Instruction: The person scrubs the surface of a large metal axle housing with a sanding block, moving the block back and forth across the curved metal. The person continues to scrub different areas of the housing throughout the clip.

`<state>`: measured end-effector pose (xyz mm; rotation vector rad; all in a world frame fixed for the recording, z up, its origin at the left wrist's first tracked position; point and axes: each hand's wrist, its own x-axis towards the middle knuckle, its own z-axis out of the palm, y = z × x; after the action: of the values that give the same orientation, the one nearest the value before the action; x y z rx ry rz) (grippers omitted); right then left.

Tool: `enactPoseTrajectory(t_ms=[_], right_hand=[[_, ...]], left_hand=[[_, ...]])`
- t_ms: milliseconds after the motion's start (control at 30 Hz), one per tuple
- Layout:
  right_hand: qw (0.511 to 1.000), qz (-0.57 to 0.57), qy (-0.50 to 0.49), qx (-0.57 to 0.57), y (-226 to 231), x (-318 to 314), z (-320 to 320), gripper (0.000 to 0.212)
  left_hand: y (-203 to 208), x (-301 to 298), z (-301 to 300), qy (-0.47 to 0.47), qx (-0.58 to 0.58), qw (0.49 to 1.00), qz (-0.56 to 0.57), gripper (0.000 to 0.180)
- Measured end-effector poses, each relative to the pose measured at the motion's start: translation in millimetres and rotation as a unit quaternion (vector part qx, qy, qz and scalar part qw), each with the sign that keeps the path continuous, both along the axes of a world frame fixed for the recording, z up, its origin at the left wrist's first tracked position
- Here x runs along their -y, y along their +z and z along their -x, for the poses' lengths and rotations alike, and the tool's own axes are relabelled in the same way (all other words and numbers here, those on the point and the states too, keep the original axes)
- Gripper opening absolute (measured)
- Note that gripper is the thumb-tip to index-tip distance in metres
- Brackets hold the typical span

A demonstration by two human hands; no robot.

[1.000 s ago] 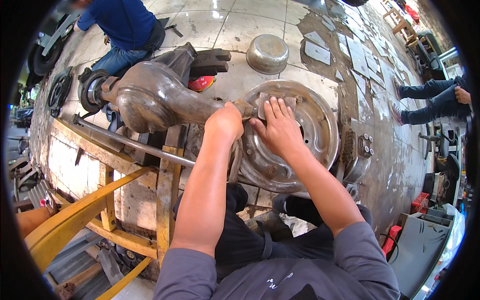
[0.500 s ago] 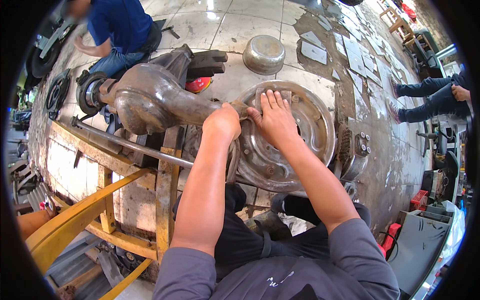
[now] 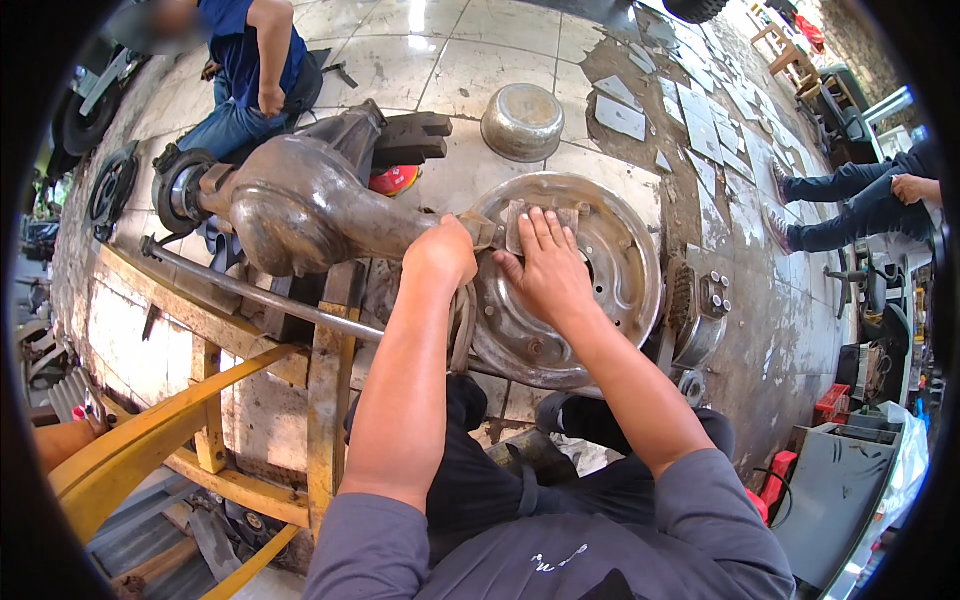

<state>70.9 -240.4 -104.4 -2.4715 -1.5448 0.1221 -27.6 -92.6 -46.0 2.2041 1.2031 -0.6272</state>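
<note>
A worn metal axle housing [image 3: 290,195] with a round bulge lies across the left and middle. Its tube runs right to a large round metal backing plate [image 3: 625,300]. My right hand [image 3: 550,255] lies flat on the plate's upper part, fingers stretched, over a thin brownish square piece [image 3: 514,228]. My left hand [image 3: 440,252] is closed at the tube's end, beside the plate; what lies inside its fingers is hidden. Just right of that fist a tan-grey piece [image 3: 482,231] shows. A curved metal part [image 3: 464,328] hangs below the fist.
Left of me stands a yellow metal frame [image 3: 327,400], with a long rod [image 3: 270,298] across it. An upturned metal bowl [image 3: 523,120] sits on the tiled floor. A geared hub [image 3: 702,318] lies right of the plate. One person [image 3: 250,60] crouches far left; another's legs [image 3: 850,205] show right.
The view has shifted slightly. My right hand sits a little lower on the plate, showing more of the brownish square. The crouching person's arm has moved down.
</note>
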Motion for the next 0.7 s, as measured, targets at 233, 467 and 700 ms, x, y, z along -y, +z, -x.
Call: enactPoseTrajectory(t_ms=[233,467,700], right_hand=[[0.999,0.020,-0.015,0.030,2,-13,-5,0.079],[0.999,-0.009,-0.036,0.037,-5,-18,-11,0.082],[0.999,0.022,-0.036,0.023,2,-11,-9,0.087]], left_hand=[[1,-1,2,0.001,0.005,1.000,0.000,0.055],[4,-2,0,0.003,0.000,1.000,0.019,0.055],[-2,-4,0,-0.005,0.003,1.000,0.014,0.056]])
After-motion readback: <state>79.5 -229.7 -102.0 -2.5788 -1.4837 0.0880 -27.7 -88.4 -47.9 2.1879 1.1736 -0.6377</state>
